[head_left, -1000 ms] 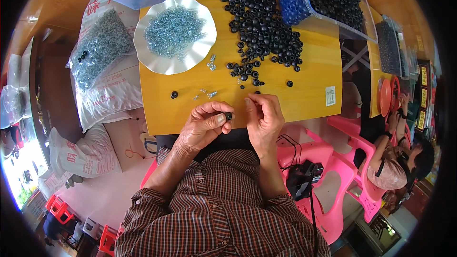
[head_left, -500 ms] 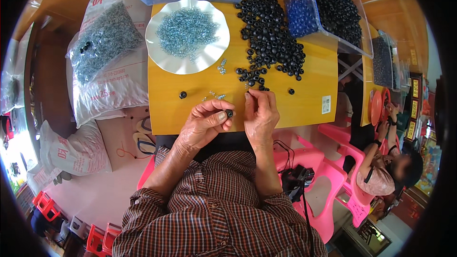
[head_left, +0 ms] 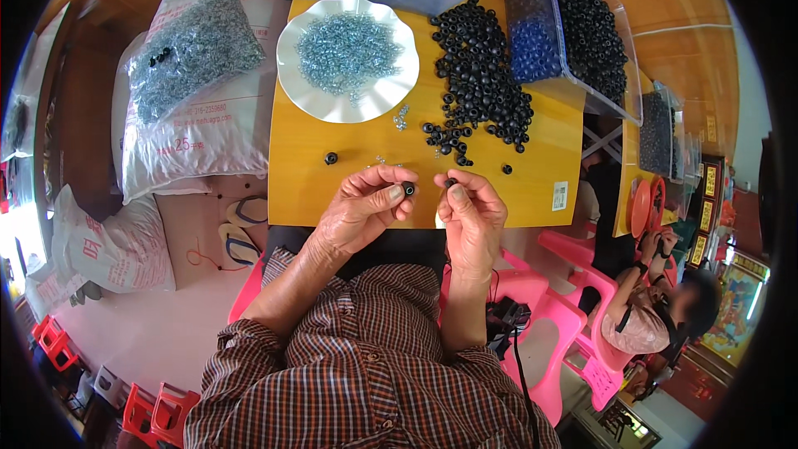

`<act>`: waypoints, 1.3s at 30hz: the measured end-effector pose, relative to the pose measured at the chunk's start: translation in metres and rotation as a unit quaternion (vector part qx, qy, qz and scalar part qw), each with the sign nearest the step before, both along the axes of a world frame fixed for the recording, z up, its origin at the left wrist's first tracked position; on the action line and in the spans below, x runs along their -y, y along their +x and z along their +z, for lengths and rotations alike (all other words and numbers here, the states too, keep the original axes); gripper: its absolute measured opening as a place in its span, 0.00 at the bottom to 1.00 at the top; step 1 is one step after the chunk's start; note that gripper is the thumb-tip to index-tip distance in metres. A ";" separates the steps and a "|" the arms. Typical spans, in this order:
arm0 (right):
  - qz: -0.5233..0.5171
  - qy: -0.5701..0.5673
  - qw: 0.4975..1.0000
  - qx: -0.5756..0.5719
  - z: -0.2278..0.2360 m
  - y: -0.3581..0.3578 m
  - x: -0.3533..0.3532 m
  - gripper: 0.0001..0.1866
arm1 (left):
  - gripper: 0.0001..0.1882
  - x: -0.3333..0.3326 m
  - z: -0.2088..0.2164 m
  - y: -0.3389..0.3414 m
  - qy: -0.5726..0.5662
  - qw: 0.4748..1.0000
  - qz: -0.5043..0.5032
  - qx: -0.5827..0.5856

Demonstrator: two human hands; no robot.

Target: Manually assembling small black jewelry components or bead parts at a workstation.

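Observation:
Between the thumb and fingertips of my left hand (head_left: pixel 366 206) is a small black bead-like piece (head_left: pixel 409 189), its pale-ringed hole facing up. My right hand (head_left: pixel 472 214) pinches another dark bead-like piece (head_left: pixel 450 183), partly covered by the fingers. The hands are apart, just over the table's near edge. Beyond them lies a loose heap of black bead-like pieces (head_left: pixel 474 66). A white scalloped plate (head_left: pixel 293 93) carries a mound of tiny pale-blue clear pieces (head_left: pixel 347 54). A few more clear pieces (head_left: pixel 401 118) are scattered on the table, beside a single black piece (head_left: pixel 331 158).
Clear plastic bins (head_left: pixel 573 66) of black and blue pieces stand at the far side. A bag of clear pieces (head_left: pixel 199 54) rests on a white sack (head_left: pixel 220 145) to the left. Pink chairs (head_left: pixel 553 341) and another person (head_left: pixel 648 308) are at the right.
My right hand has drawn back from the edge of the black heap toward me and now holds a dark piece. My left hand keeps its piece. The view has shifted slightly.

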State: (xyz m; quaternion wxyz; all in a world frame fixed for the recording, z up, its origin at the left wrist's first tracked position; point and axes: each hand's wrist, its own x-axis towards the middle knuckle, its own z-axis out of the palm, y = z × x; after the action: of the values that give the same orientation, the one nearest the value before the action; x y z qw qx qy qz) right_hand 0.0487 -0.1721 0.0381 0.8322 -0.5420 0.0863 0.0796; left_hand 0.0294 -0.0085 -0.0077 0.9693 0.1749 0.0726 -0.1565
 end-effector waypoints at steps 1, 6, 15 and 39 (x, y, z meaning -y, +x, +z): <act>0.003 -0.001 1.000 0.001 0.001 -0.001 0.000 0.11 | 0.13 0.000 0.001 0.000 -0.001 1.000 0.003 0.001; 0.017 0.021 0.999 0.019 0.004 -0.004 -0.003 0.12 | 0.13 0.000 0.003 -0.002 -0.025 1.000 -0.010 0.013; 0.029 0.003 0.999 0.027 0.008 -0.010 -0.008 0.11 | 0.13 0.001 0.003 -0.004 -0.089 0.996 -0.022 0.004; 0.031 -0.141 0.983 0.113 0.012 -0.018 -0.018 0.11 | 0.12 0.004 0.001 -0.003 -0.073 0.997 -0.008 -0.005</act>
State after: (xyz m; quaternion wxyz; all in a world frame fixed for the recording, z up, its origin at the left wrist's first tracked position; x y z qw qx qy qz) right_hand 0.0311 -0.1543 0.0499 0.7492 -0.6615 -0.0148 0.0304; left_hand 0.0260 -0.0127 -0.0062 0.9779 0.1036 0.0641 -0.1700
